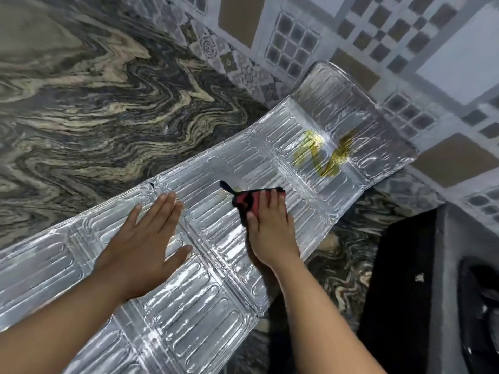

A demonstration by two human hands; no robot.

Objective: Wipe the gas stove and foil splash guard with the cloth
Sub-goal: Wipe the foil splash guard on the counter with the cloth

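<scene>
Splash guard position: The foil splash guard point(221, 238) lies flat on the marbled desk point(81, 117), running from 7 o'clock up to 1 o'clock, its far panel bent up against the tiled wall point(378, 36).
Cloth position: The red-and-black cloth point(249, 201) sits on the middle panel, just under my right fingertips.
Right grip: My right hand point(272, 230) presses palm-down on the cloth, fingers curled over it and pinning it to the foil.
Left grip: My left hand point(147, 238) is released, flat and spread on the foil at 9 o'clock of the cloth, holding nothing.
Residue: A yellow smear point(324, 155) remains at 1 o'clock of the cloth, apart from it.
Gas stove: A dark body at 4 o'clock, likely the gas stove point(405, 279); only partly in view.
Handling, foil: I judge it light, thin, easily creased and prone to sliding; one edge shows a small tear point(151, 185). Brace it flat with the open palm near the wiped spot; do not pinch edges.
Handling, cloth: Soft, bunches readily; keep it wadded under the fingers.
</scene>
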